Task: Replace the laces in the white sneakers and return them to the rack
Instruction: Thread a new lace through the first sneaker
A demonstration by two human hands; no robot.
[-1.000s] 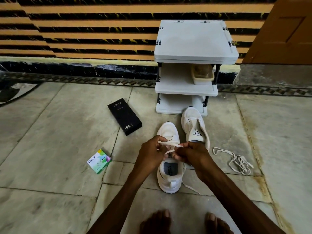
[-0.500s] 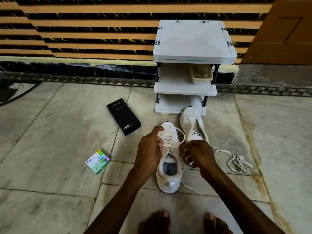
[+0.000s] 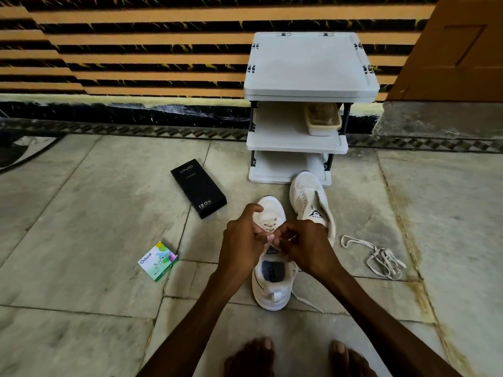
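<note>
- The near sneaker (image 3: 269, 284) sits on the stone floor (image 3: 81, 219) right in front of the person, toe pointing at the rack (image 3: 310, 69), heel towards the bare feet (image 3: 253, 355) at the bottom edge.
- Both hands are bunched together over its eyelet rows, pretty much touching each other.
- The right hand (image 3: 309, 247) has thumb and fingers pinched on a thin bit of the lace (image 3: 307, 302), just above the tongue. The loose tail of that lace trails off the shoe's right side onto the floor.
- The left hand (image 3: 243, 240) has its fingers curled in at the same spot, with the thumb arched up over the toe cap. Honestly can't tell if it's gripping the lace or just the shoe, since the hand covers it.
- The second sneaker (image 3: 310, 202) is just beyond and to the right, its toe up against the rack's bottom shelf. No lace in the eyelets as far as I can see.
- A loose lace (image 3: 381, 258) lies in a tangle on the floor, off to the right of both shoes.
- The rack is a grey three-shelf thing against the striped wall, with a small tray (image 3: 324, 123) on the middle shelf.
- To the left there's a black box (image 3: 198, 187) near the rack, and a green-and-white packet (image 3: 158, 261) closer in, both well apart from the shoes.
</note>
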